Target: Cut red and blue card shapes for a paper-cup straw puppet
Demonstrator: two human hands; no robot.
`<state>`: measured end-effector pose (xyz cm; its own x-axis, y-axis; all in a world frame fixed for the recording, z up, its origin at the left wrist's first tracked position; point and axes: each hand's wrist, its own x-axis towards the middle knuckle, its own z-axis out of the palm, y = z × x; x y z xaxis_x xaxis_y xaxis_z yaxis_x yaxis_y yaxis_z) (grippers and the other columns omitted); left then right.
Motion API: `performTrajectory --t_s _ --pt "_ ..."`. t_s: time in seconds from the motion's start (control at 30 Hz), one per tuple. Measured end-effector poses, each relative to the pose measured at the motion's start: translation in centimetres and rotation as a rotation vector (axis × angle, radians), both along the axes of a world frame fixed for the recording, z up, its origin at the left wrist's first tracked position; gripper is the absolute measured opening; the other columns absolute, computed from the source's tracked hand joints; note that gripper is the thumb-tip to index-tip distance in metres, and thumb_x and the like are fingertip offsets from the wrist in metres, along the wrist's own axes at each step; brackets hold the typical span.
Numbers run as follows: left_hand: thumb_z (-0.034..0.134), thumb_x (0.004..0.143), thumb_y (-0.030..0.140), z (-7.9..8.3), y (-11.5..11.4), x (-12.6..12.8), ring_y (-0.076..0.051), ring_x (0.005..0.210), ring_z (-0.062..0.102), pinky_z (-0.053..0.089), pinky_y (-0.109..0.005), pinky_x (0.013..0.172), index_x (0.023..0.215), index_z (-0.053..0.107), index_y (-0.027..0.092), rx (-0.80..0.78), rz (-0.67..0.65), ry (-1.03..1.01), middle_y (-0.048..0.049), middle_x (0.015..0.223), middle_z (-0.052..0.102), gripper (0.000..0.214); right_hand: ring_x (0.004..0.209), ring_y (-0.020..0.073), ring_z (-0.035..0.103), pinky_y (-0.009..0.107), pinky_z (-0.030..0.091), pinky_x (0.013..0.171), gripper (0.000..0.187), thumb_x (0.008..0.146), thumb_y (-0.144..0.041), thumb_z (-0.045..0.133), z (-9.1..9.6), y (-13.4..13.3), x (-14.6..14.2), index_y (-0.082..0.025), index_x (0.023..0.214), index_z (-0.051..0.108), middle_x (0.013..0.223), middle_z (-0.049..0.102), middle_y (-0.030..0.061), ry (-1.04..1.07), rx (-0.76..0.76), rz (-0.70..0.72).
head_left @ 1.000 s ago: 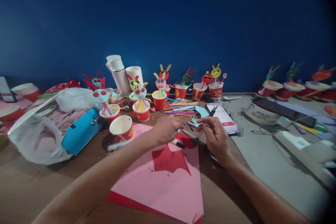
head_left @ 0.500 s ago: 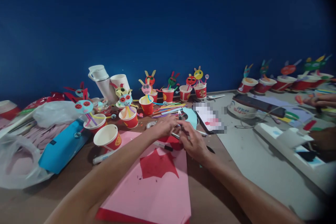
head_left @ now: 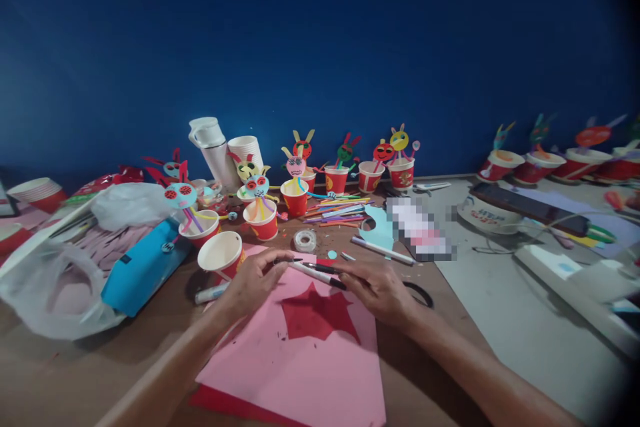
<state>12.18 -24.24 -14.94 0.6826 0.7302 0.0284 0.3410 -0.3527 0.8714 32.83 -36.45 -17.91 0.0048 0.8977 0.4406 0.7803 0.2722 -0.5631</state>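
Observation:
My left hand (head_left: pixel 255 283) and my right hand (head_left: pixel 377 290) lie over the top edge of a pink paper sheet (head_left: pixel 300 363), and a black-and-white marker pen (head_left: pixel 317 273) spans the gap between them. Both hands seem to grip it. Below them, a red paper star (head_left: pixel 317 313) sits on the sheet. Black scissor handles (head_left: pixel 421 293) show past my right hand, partly hidden. A roll of clear tape (head_left: pixel 305 240) and a light-blue paper scrap (head_left: pixel 377 230) lie beyond the hands. A white paper cup with a red base (head_left: pixel 221 255) stands near my left hand.
Red cups with paper-faced figures (head_left: pixel 263 219) line the back of the wooden table, before a blue wall. Coloured straws (head_left: pixel 337 210) lie among them. A white plastic bag (head_left: pixel 45 293) and a blue pouch (head_left: pixel 143 267) sit left; a pixelated phone (head_left: pixel 420 230) and power strip (head_left: pixel 565 287) lie right.
My hands have drawn apart and lowered over the pink sheet, now with the marker between them. The tape roll and blue scrap now show uncovered, and the scissors lie lower right.

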Motion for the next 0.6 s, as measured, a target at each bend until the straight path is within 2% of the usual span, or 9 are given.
performTrajectory --t_s 0.13,0.27,0.43,0.6 --pt "0.042 0.080 0.030 -0.3 -0.2 -0.1 -0.018 0.086 0.057 0.050 -0.029 0.071 0.093 0.061 0.017 0.090 -0.012 0.015 -0.0055 0.097 0.061 0.027 0.072 0.0155 0.062 0.023 0.042 0.064 0.023 0.087 -0.028 0.042 0.1 -0.2 -0.2 -0.023 0.099 0.062 0.084 0.068 0.0035 -0.111 -0.019 -0.022" --pt "0.042 0.080 0.025 0.2 -0.4 -0.3 -0.017 0.085 0.057 0.045 -0.028 0.076 0.091 0.062 0.019 0.197 -0.091 0.097 -0.0030 0.092 0.063 0.024 0.069 0.0163 0.062 0.024 0.040 0.062 0.022 0.086 -0.031 0.044 0.1 -0.2 -0.2 -0.022 0.093 0.062 0.078 0.068 0.0041 -0.178 -0.037 -0.075" --pt "0.041 0.080 0.023 1.0 -0.8 -0.3 -0.016 0.085 0.057 0.043 -0.027 0.078 0.093 0.062 0.019 0.208 -0.113 0.106 -0.0028 0.094 0.064 0.025 0.069 0.0158 0.062 0.023 0.040 0.062 0.022 0.085 -0.030 0.044 0.0 -0.1 -0.1 -0.022 0.088 0.064 0.074 0.068 0.0039 -0.212 0.000 -0.074" --pt "0.041 0.080 0.023 1.2 -1.2 0.0 -0.015 0.077 0.057 0.043 -0.024 0.071 0.093 0.063 0.018 0.206 -0.151 0.134 -0.0031 0.087 0.064 0.026 0.066 0.0149 0.062 0.022 0.040 0.061 0.020 0.084 -0.030 0.047 -0.6 0.0 -0.3 -0.023 0.090 0.064 0.072 0.068 0.0028 -0.206 0.031 -0.060"
